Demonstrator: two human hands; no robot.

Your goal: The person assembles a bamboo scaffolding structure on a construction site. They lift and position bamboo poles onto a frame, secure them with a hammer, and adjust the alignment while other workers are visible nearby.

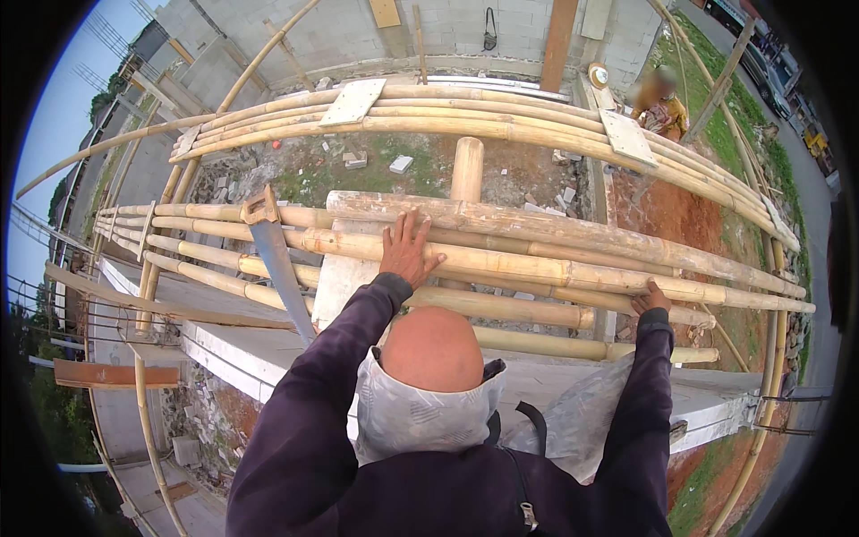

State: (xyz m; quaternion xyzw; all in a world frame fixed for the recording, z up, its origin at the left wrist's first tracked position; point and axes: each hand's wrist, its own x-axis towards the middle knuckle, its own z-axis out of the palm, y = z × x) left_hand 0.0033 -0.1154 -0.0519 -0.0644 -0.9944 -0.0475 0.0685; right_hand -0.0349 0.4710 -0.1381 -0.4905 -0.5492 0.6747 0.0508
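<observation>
A long bamboo pole (510, 262) lies crosswise in front of me, over other poles. My left hand (410, 249) rests flat on it with the fingers spread. Farther along to the right, my right hand (653, 300) grips the same pole from its near side, some fingers hidden beneath. Just beyond lies a thicker, weathered bamboo pole (573, 230), close to my left fingertips. Left of my left arm, a handsaw (284, 268) with a wooden handle (259, 208) leans steeply across the poles. A pale board (344, 268) lies under the poles near my left hand.
More bamboo poles (510, 309) lie nearer me, above a white block wall (233, 349). Across the gap runs another bamboo row (429, 107) with pale boards (353, 101) on it. Rubble lies on the ground below. Another person (662, 112) is at the far right.
</observation>
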